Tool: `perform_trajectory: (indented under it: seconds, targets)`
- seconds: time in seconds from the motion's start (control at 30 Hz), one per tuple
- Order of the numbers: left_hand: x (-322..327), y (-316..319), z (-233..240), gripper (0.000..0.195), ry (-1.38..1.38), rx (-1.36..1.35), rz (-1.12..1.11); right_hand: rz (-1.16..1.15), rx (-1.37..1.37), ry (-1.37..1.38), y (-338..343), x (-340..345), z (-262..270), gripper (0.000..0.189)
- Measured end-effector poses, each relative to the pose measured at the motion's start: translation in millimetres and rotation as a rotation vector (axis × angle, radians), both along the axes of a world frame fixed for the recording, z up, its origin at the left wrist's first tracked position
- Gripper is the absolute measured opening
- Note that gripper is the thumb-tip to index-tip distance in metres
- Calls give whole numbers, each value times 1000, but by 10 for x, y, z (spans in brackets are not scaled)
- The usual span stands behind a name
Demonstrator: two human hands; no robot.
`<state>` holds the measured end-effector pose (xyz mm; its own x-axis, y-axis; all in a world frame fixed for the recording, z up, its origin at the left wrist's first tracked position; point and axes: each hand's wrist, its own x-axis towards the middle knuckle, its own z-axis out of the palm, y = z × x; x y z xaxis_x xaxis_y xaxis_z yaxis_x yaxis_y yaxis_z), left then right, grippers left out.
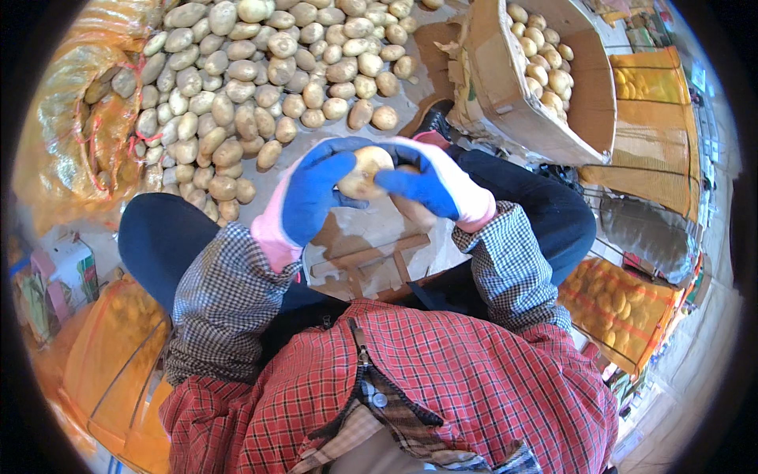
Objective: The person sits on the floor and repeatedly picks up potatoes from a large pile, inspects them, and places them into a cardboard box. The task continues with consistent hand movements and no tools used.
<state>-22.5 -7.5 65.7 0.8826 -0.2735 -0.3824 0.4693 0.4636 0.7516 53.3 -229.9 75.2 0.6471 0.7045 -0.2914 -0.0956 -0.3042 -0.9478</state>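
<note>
A pale potato (pixel 368 163) is between my two hands, above the floor between my legs. My left hand (pixel 317 192), in a blue-coated pink glove, grips its left side with the thumb across the top. From the right, my right hand (pixel 427 181), in a matching glove, lays its thumb on the same potato. A second potato (pixel 414 211), blurred, shows under the right hand; whether it is held or falling I cannot tell. In front lies a large heap of loose potatoes (pixel 243 71). Both palms are hidden.
At the front right, a cardboard box (pixel 536 127) holds several potatoes. An orange mesh sack (pixel 53 136) lies open at the left beside the heap. Filled mesh sacks stand at the right (pixel 619 308) and lower left (pixel 112 355). My bent knees (pixel 160 237) flank the work space.
</note>
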Motion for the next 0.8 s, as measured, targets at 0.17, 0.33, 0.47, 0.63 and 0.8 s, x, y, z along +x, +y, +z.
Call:
perform_trajectory:
  seconds: [0.17,0.33,0.47,0.63,0.8]
  targets:
    - [-20,-41,-51,42,66,-167,5,-54,6,160,26,-58,143,51]
    - [-42,-85,-116,49,101,-274,22,-334,-244,-308,-749,594,623,34]
    - [-91,-148,-22,50,170,-437,-126,-541,-940,-1314,-1246,1221,1124,47]
    - [-157,-139,276,55,8,-511,-138,-389,-614,-1077,-608,1377,742,38]
    - [-172,35,472,49,94,-760,-100,22,-386,-681,815,1270,-825,39]
